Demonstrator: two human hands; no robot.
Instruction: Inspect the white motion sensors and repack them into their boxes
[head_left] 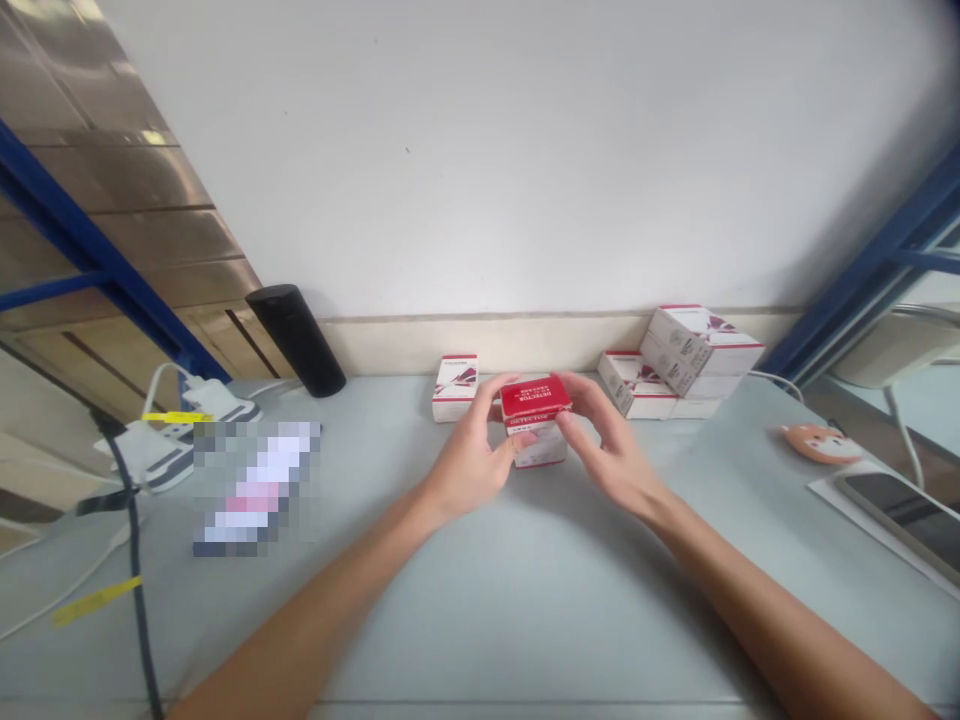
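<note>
Bare forearms (330, 595) stretch over the desk (465, 620). The left hand (469, 455) and right hand (611, 445), fingers part-curled, grip a red-topped box (535, 398) at mid-desk, with white boxes (694, 345) just beyond.

left hand (466, 462): bare | right hand (611, 450): bare | forearms (780, 610): bare

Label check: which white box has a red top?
The white cardboard box between left hand and right hand; its top reads DETECTOR. Boxes by the wall show white tops.
</note>
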